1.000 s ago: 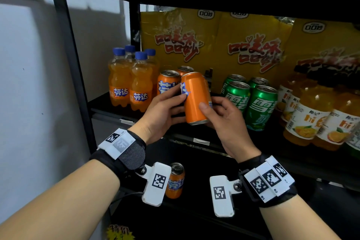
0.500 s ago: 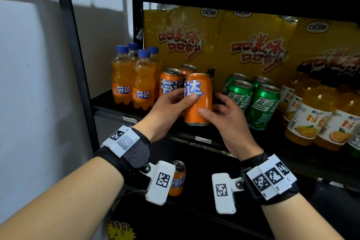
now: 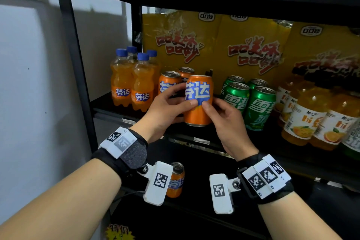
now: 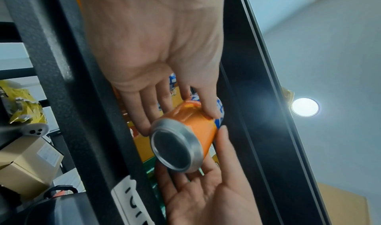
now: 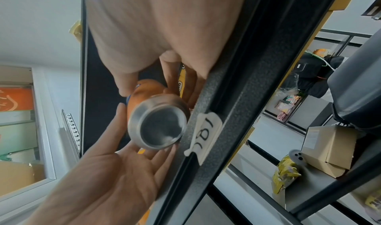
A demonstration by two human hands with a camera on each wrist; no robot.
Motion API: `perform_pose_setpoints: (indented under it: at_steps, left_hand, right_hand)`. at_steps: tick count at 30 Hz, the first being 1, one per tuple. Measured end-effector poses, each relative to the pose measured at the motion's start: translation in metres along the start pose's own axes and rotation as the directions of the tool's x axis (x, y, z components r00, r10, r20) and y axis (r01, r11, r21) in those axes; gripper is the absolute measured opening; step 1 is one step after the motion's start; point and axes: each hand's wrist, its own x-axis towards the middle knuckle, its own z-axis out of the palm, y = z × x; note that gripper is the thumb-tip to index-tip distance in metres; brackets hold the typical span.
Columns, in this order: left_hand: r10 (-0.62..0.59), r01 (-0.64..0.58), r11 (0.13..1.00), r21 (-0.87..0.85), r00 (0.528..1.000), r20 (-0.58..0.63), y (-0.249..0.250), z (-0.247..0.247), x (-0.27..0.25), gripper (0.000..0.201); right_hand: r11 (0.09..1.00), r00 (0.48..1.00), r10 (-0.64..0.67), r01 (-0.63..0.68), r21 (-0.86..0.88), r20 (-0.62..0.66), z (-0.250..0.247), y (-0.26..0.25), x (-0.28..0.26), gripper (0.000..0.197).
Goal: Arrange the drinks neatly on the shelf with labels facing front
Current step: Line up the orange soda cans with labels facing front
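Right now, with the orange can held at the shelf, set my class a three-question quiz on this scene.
1. True or false: the held orange can has its blue label turned toward the camera.
2. Which hand grips it? A: the left hand only; B: the right hand only; C: both.
3. Fill in: just right of the held can stand the ____ cans.

Key: 1 true. 2 C; the wrist views show fingers of both hands round the can, its bare metal base toward the cameras. 3 green.
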Motion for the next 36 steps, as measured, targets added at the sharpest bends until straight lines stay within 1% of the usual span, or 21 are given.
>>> perform_pose_setpoints:
  at_steps: [1, 3, 5, 7, 9, 12, 13, 15, 18, 20, 24, 27, 29, 30, 36]
  left_hand:
    - [0.008, -0.008, 1.0, 0.006, 1.0, -0.012, 0.0, 0.001, -0.001, 0.062]
    - [-0.001, 0.001, 1.0, 0.008, 1.0, -0.012, 0.001, 0.003, -0.004, 0.058]
    - [-0.064, 0.064, 0.998, -0.001, 0.996, 0.055, 0.005, 0.007, -0.007, 0.05]
    - [-0.146, 0.15, 0.988, -0.02, 0.979, 0.139, 0.012, 0.011, -0.009, 0.042]
    - [-0.196, 0.204, 0.979, -0.026, 0.964, 0.181, 0.02, 0.009, -0.007, 0.04]
    - [-0.25, 0.258, 0.966, -0.015, 0.948, 0.195, 0.028, 0.008, -0.007, 0.039]
    - [-0.269, 0.278, 0.961, -0.019, 0.944, 0.193, 0.029, 0.008, -0.008, 0.04]
    - [-0.302, 0.314, 0.948, -0.047, 0.938, 0.17, 0.029, 0.008, -0.011, 0.051]
    - [-0.355, 0.362, 0.927, -0.101, 0.931, 0.082, 0.028, 0.012, -0.012, 0.072]
    - [-0.415, 0.419, 0.898, -0.137, 0.908, 0.056, 0.028, 0.015, -0.011, 0.081]
    - [-0.478, 0.474, 0.857, -0.202, 0.878, 0.031, 0.029, 0.02, -0.008, 0.085]
    - [-0.494, 0.486, 0.844, -0.228, 0.869, 0.021, 0.029, 0.023, -0.005, 0.082]
    - [-0.5, 0.489, 0.841, -0.233, 0.866, 0.013, 0.029, 0.023, -0.005, 0.085]
    - [-0.503, 0.491, 0.84, -0.231, 0.864, 0.007, 0.029, 0.022, -0.005, 0.087]
    - [-0.506, 0.498, 0.841, -0.214, 0.862, 0.015, 0.027, 0.02, -0.003, 0.087]
  right_hand:
    - [1.0, 1.0, 0.004, -0.004, 0.012, 0.008, -0.001, 0.0, 0.0, 0.032]
    - [0.998, 1.0, 0.025, -0.025, 0.054, 0.009, -0.002, 0.0, 0.001, 0.038]
    - [0.995, 0.999, 0.039, -0.04, 0.093, 0.012, -0.002, -0.001, 0.001, 0.042]
    - [0.991, 0.999, 0.041, -0.041, 0.124, 0.0, 0.0, -0.004, 0.0, 0.043]
    - [0.99, 0.998, 0.042, -0.036, 0.139, -0.044, 0.001, -0.008, 0.002, 0.038]
    - [0.989, 0.996, 0.065, -0.056, 0.137, -0.06, -0.001, -0.016, 0.005, 0.02]
    - [0.989, 0.995, 0.083, -0.076, 0.127, -0.053, -0.003, -0.018, 0.007, 0.019]
    - [0.992, 0.992, 0.112, -0.109, 0.062, -0.049, -0.005, -0.023, 0.009, 0.024]
    - [0.993, 0.996, 0.083, -0.085, -0.077, -0.029, -0.003, -0.027, 0.009, 0.048]
    - [0.988, 0.997, 0.081, -0.083, -0.127, -0.019, -0.002, -0.029, 0.009, 0.052]
    - [0.985, 0.989, 0.144, -0.147, -0.088, -0.047, 0.002, -0.032, 0.012, 0.04]
    - [0.962, 0.962, 0.271, -0.272, -0.013, -0.042, 0.006, -0.035, 0.012, 0.041]
    - [0.933, 0.933, 0.359, -0.358, 0.034, -0.017, 0.006, -0.038, 0.011, 0.043]
    - [0.923, 0.924, 0.382, -0.382, 0.042, -0.004, 0.005, -0.038, 0.011, 0.044]
    - [0.915, 0.916, 0.401, -0.401, 0.036, 0.008, 0.006, -0.039, 0.012, 0.045]
